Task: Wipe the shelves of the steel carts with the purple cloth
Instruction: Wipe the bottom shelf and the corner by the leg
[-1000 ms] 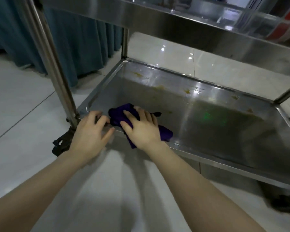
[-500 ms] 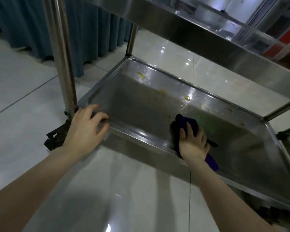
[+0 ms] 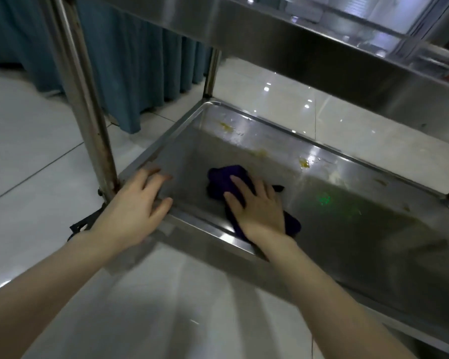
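One lower shelf holds the purple cloth near its front-left, pressed under the flat, straight-fingered right hand. Yellow smears dot the far side. The left hand rests relaxed on the corner rim. Around it are a glossy tiled floor and a blue curtain.

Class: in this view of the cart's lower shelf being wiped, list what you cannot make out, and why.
Head view only.
- Purple cloth: its middle is hidden under the right hand.
- Lower shelf: right end cut off by the frame edge.
- Upper shelf: contents blurred, cut off by the top edge.
- Black caster: partly behind the left hand and its wrist.
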Tool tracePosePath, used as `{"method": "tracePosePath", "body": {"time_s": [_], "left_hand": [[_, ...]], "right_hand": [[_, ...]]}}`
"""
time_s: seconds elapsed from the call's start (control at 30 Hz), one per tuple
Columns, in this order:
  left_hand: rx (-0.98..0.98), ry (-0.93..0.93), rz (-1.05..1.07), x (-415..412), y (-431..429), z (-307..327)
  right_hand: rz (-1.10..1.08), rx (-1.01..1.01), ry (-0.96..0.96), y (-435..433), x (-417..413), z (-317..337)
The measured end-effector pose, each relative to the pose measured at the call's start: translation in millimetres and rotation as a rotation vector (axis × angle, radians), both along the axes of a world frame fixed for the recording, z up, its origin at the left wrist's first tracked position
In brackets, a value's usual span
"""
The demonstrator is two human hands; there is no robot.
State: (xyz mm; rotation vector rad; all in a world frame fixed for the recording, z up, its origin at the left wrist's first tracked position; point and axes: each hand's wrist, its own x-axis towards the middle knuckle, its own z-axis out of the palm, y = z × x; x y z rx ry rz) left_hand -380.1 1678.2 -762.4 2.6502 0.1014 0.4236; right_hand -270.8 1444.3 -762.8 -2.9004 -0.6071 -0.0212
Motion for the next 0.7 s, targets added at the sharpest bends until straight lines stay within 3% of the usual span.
{"method": "tracePosePath", "body": {"time_s": [0.13,0.23,0.37,0.53,0.7], "left_hand": [[0.122,0.025,-0.012,7,3,-2],[0.197,0.056,-0.025,11,7,-5],[0.123,0.074,0.041,14,4,-7],[-0.279,-0.078,0.112,15,3,3],[-0.222,-0.092,0.101,13,-3,5]], "right_hand": [[-0.231,-0.032,-0.038,-69,19,14],[-0.332,-0.010,0.002,-58,23,13],[-0.082,0.034,0.023,24,19,7],[0.334,0.047,0.063,132,-3,2],[0.449,0.122,0.081,104,-19,3]]}}
